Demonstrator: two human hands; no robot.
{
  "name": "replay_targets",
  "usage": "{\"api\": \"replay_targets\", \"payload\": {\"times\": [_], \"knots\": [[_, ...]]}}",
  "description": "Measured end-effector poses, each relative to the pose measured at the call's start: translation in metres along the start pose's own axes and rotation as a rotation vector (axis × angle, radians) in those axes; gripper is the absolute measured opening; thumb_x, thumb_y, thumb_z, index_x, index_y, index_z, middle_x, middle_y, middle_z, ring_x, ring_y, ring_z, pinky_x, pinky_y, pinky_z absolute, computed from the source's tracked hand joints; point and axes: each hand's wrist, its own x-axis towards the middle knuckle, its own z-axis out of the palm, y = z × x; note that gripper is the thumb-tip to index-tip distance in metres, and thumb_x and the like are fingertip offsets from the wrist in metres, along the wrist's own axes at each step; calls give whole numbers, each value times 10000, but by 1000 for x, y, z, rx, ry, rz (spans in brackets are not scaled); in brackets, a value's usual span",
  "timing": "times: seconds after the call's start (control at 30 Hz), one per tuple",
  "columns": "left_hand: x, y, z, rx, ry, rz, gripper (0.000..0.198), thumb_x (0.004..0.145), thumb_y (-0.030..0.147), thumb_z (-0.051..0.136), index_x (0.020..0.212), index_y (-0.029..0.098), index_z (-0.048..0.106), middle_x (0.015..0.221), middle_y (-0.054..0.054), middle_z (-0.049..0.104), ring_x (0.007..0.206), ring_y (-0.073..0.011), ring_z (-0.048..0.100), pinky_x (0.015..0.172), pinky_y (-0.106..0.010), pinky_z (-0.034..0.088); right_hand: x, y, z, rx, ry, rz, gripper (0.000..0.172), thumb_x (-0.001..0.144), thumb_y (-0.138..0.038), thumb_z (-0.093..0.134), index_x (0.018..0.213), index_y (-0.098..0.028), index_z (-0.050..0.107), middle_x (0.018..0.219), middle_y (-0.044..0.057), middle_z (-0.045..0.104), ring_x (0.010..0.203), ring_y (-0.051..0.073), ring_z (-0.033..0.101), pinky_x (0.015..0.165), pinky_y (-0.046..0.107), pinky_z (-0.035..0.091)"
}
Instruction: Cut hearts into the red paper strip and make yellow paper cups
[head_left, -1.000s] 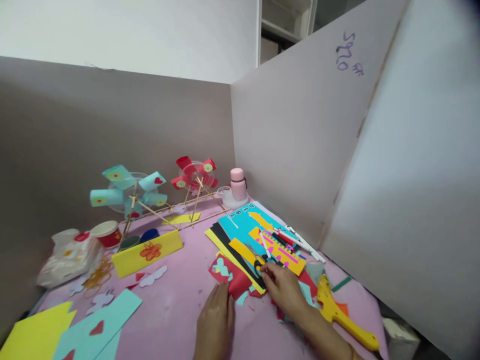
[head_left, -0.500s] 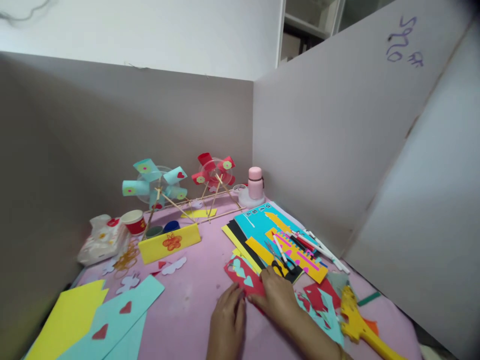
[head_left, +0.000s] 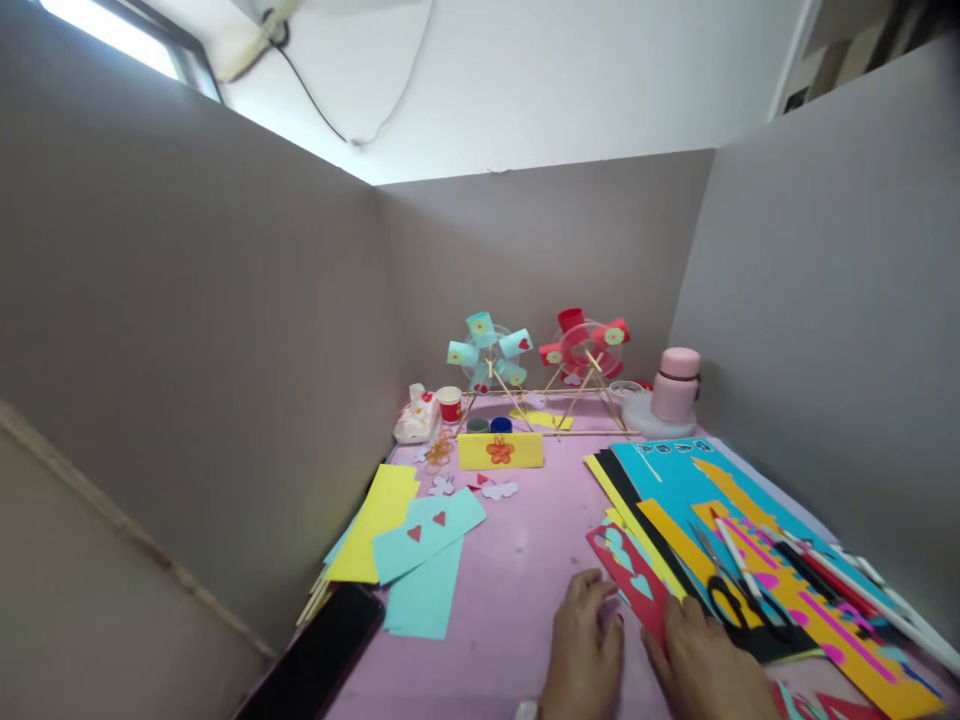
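A red paper strip [head_left: 651, 608] with light blue hearts lies slanted on the pink table in front of me. My right hand [head_left: 709, 660] has its thumb and fingers closed about the strip's near end. Just left of the strip is my left hand [head_left: 585, 640], its fingers apart and nothing visible in them; the fingertips come close to the strip's edge. Scissors [head_left: 724, 600] with black handles rest on the coloured sheets right of the strip. Yellow paper [head_left: 630, 540] pokes out beside and partly beneath it.
Two paper windmill-like wheels [head_left: 491, 365] on stick frames stand at the back, with a pink bottle [head_left: 676, 385] to their right. Blue and yellow sheets [head_left: 427, 585] and a dark phone [head_left: 319, 650] lie left. Pens [head_left: 832, 575] lie right. Grey partitions [head_left: 187, 350] enclose the table.
The view has swung left, so the table's things appear farther right and the phone has come into view. My right hand stays at the red strip; my left fingers look slightly farther from it.
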Motion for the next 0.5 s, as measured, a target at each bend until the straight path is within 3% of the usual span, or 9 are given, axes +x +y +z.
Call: {"api": "replay_targets", "payload": {"times": [0.1,0.2,0.27,0.37,0.5], "knots": [[-1,2,-2,-67,1,4,420,733,20,483,1100,142,645,1194,-125,610,1139,-219,553,1008,-332,413,1,0,2,-45,-18,-45,318,847,-2,405,895,-90,707,785,175,716,624,262,723,427,258,493],[-2,1,-4,-142,6,5,410,733,27,483,1089,148,646,1129,-118,633,1092,-223,568,987,-342,413,5,5,-9,62,-115,-1,393,838,42,353,947,-100,703,816,163,745,642,244,740,448,251,500],[-2,-1,-4,-204,14,-12,377,738,54,498,1068,150,652,1084,-116,646,1048,-228,581,959,-348,424,6,13,-16,155,-167,79,399,865,5,337,1023,-108,686,846,156,758,665,248,746,482,273,523],[-4,-4,5,-333,14,-78,320,772,178,548,1073,122,639,1079,-151,652,1021,-249,603,926,-360,445,3,24,-17,277,-133,163,381,924,-155,338,1150,-114,641,933,167,761,725,276,748,556,324,562],[-2,-3,21,-552,-4,-176,556,801,456,540,1228,102,512,1133,-182,647,1008,-247,640,859,-328,492,-6,12,0,477,4,81,397,903,-288,392,1172,-167,659,1045,138,743,806,280,745,600,301,581]]}}
